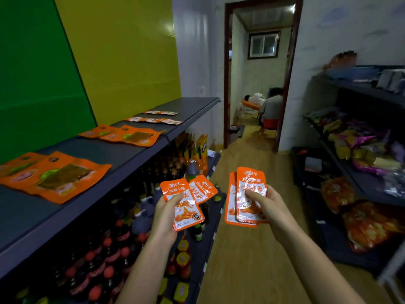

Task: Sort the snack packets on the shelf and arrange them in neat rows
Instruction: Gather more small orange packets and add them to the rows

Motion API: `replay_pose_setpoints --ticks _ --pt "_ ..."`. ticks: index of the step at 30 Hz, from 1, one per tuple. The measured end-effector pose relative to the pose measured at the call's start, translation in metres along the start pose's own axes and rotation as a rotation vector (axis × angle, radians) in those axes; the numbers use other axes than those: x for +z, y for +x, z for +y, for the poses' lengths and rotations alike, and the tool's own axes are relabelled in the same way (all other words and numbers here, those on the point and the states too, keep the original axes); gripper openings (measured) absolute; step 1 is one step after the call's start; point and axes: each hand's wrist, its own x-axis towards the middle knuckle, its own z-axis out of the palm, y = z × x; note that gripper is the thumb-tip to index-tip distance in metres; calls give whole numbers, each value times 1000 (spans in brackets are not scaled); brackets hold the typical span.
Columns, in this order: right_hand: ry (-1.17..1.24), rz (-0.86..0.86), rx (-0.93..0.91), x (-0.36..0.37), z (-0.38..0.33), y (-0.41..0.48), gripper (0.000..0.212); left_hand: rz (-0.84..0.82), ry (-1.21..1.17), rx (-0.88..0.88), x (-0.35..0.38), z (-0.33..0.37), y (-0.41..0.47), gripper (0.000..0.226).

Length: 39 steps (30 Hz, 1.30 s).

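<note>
My left hand (167, 213) grips two small orange-and-white snack packets (186, 201), fanned apart, in the aisle beside the shelf. A stack of the same small packets (247, 194) sits upright in my right hand (266, 207). On the dark top shelf (114, 154) at the left lie large orange packets in two groups, the near large packets (54, 176) and the middle large packets (129, 136). Farther back on that shelf lie two rows of small packets (155, 120).
Bottles with red and yellow caps (122, 244) fill the lower shelves under the top shelf. A second shelving unit (359, 163) with mixed snack bags stands at the right. The wooden aisle floor (241, 260) runs to an open doorway (260, 73), where a person sits in the far room.
</note>
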Motion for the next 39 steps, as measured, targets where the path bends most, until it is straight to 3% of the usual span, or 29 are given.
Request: replay_pose_setpoints --ticks 16,21,28,39 --pt "-25 -179 -28 -45 -25 305 20 43 -96 32 165 -20 235 5" --pt "37 -253 41 -39 -16 379 23 54 -107 16 206 -22 291 11" --pt "117 -353 103 -18 -6 484 25 0 -98 -34 240 -22 378 17" --pt "-75 -586 -72 54 -54 634 35 -42 87 18 246 33 500 32"
